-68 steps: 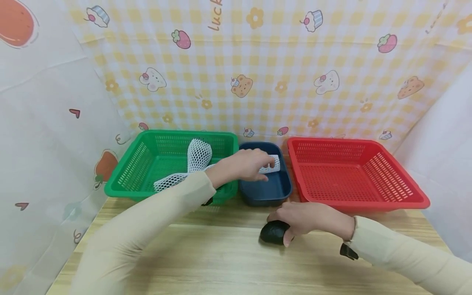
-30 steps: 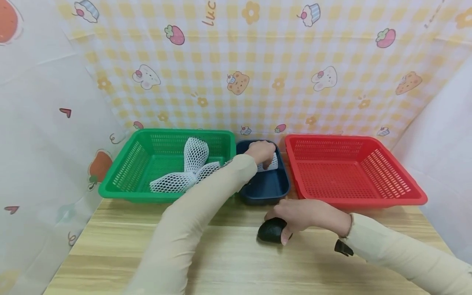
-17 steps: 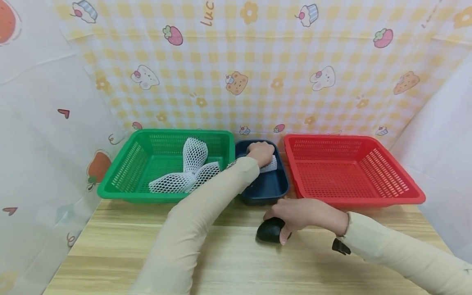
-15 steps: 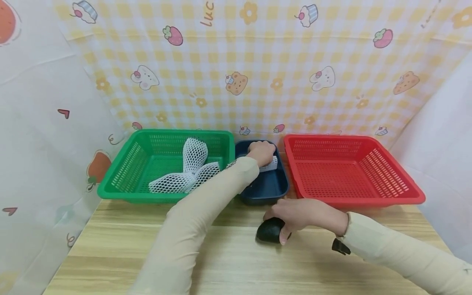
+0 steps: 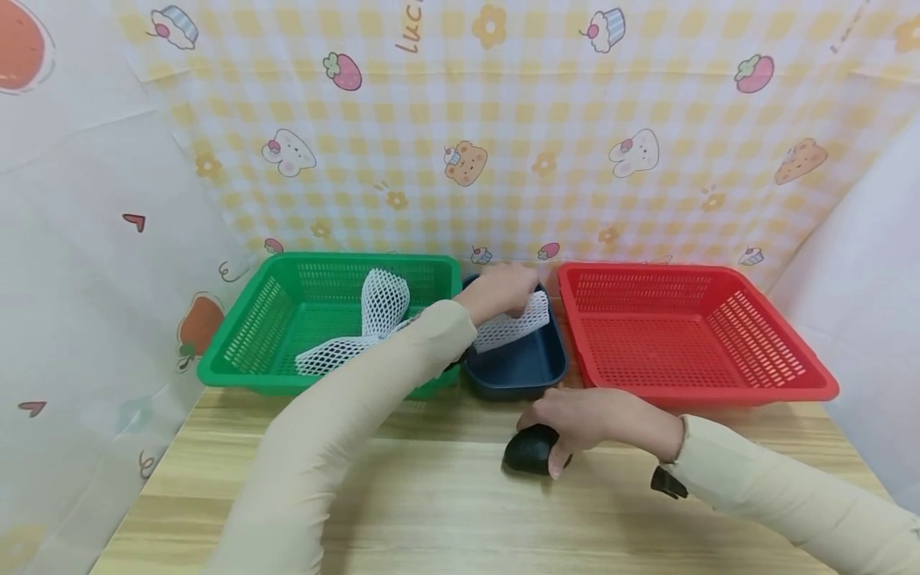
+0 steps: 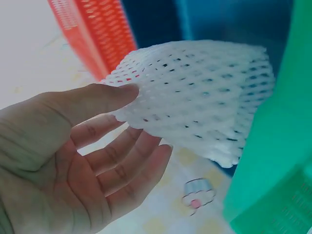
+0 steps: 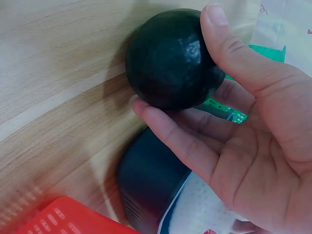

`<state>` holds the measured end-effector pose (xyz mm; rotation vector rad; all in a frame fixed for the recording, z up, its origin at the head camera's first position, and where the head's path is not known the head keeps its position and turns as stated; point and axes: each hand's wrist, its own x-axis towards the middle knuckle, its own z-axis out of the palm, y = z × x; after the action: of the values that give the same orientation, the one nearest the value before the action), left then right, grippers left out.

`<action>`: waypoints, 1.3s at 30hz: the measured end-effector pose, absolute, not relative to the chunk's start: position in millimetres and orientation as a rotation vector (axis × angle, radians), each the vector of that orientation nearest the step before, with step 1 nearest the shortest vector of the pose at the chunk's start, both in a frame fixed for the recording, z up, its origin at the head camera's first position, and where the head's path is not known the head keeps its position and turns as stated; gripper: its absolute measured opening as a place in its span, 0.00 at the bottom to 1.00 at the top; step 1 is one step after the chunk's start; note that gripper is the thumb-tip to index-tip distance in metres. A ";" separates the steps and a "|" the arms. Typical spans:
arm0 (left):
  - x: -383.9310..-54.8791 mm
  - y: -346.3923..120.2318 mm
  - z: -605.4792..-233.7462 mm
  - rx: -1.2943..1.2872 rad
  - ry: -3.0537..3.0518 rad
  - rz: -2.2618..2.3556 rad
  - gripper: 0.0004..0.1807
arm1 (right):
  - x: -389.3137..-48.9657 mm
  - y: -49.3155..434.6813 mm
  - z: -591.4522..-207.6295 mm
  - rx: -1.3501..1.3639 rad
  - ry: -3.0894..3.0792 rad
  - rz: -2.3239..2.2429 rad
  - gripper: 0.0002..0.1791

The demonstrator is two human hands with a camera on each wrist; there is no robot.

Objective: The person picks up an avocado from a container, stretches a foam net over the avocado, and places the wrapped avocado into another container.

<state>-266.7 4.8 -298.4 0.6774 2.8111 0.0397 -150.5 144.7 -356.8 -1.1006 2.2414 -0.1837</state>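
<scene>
My left hand (image 5: 503, 287) is over the navy bin (image 5: 517, 374), pinching one end of a white foam fruit net (image 5: 514, 326) between thumb and index finger. In the left wrist view the foam net (image 6: 195, 92) spreads out from the fingertips, its far end beside the green basket's wall. On the wooden table in front of the bin, my right hand (image 5: 582, 417) grips a dark avocado (image 5: 528, 450). The right wrist view has the avocado (image 7: 168, 61) between thumb and fingers, its rounded, shiny dark-green skin facing the camera.
Left of the bin stands a green basket (image 5: 216, 359) holding several white foam nets (image 5: 386, 302). A red basket (image 5: 711, 397) is to the right. Behind them hangs a checked cloth (image 5: 546, 96); the wooden table (image 5: 460, 511) spreads in front.
My left hand reached down into the navy bin, took hold of the foam net and has raised it slightly. The right hand has stayed at the avocado.
</scene>
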 end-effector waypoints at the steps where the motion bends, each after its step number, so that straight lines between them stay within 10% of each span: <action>1: -264.3 1.8 -295.1 0.703 2.809 0.044 0.13 | -150.6 144.6 -357.3 -1.099 2.243 -0.181 0.27; 26: -168.8 -95.3 -216.2 1.149 2.882 0.203 0.14 | -150.5 145.0 -360.2 -1.093 2.237 -0.197 0.32; 39: -159.0 -131.4 -231.7 1.134 2.867 0.111 0.21 | -149.0 157.6 -363.0 -1.169 2.266 -0.223 0.34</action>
<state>-159.0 -131.4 -231.7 1.1337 2.8670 0.1114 -149.0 157.6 -363.0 -1.1686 2.2658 -0.2226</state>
